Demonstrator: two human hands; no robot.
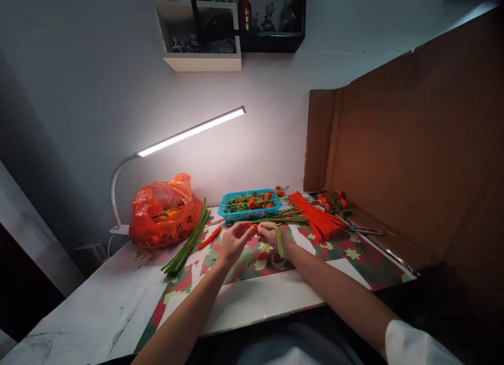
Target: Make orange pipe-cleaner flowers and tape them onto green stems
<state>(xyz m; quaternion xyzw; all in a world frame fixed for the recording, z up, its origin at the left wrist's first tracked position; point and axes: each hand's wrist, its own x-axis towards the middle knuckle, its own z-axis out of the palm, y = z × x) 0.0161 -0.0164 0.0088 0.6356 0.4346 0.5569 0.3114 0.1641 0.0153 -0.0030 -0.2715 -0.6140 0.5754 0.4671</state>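
Note:
My left hand (233, 241) and my right hand (270, 236) meet over the patterned mat (346, 260), fingers pinched together. Between them sits a small orange piece (254, 227), and a green pipe cleaner (279, 240) curls down from my right hand. A blue basket (249, 214) of finished orange-and-green pieces stands just behind the hands. A loose orange pipe cleaner (209, 238) lies to the left of my left hand.
A bundle of green stems (188, 243) lies left of the mat beside an orange plastic bag (165, 212). Orange pipe cleaners (317, 215) are piled at right, with scissors (364, 230) nearby. A lit desk lamp (189, 132) arches overhead. Cardboard (413, 144) walls the right side.

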